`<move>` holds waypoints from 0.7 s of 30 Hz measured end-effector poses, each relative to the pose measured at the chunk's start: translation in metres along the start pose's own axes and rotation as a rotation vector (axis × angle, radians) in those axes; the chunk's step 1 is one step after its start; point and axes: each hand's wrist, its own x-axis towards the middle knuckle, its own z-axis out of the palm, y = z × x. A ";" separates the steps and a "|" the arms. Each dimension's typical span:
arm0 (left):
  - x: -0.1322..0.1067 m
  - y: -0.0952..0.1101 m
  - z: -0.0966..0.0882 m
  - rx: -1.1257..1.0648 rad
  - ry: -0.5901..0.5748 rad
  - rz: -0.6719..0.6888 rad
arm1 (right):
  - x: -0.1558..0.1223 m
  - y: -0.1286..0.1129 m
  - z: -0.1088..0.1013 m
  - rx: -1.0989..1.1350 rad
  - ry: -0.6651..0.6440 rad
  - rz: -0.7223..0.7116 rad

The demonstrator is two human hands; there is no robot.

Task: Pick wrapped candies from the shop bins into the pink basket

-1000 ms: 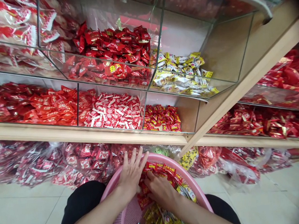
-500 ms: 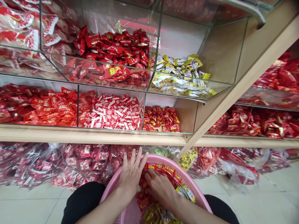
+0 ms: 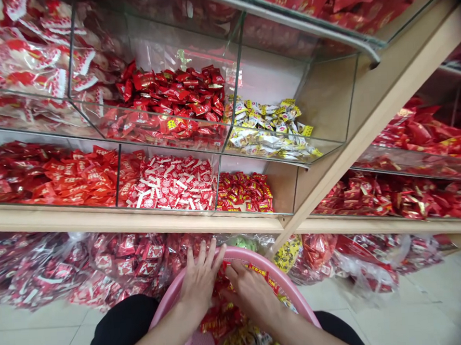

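A pink plastic basket [image 3: 259,257] rests on my lap, filled with red and yellow wrapped candies [image 3: 224,318]. My left hand [image 3: 200,278] lies at the basket's far left rim, fingers stretched out and together, pressing against the red candies. My right hand [image 3: 251,293] is curled down into the pile beside it, fingers bent among the red wrappers; what it grips is hidden. The two hands nearly touch.
Glass-fronted bins on a wooden shelf [image 3: 139,219] hold red candies [image 3: 70,177], red-and-white candies [image 3: 168,181] and yellow-white candies [image 3: 270,128]. Clear bags of candy [image 3: 103,263] lie on the tiled floor [image 3: 418,307] under the shelf.
The view has tilted upward, so the basket and hands sit lower in frame. Both hands stay in the candy pile, shifting only slightly.
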 end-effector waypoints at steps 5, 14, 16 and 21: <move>0.003 -0.003 -0.025 -0.150 -0.204 -0.042 | 0.022 0.030 -0.061 0.145 0.342 -0.008; 0.002 -0.011 -0.046 -0.327 -0.211 -0.050 | 0.124 0.080 -0.098 0.354 0.416 -0.008; 0.002 -0.011 -0.046 -0.323 -0.213 -0.056 | 0.142 0.074 -0.095 0.414 0.363 0.001; 0.002 -0.012 -0.048 -0.309 -0.219 -0.061 | 0.164 0.065 -0.085 0.536 0.300 0.084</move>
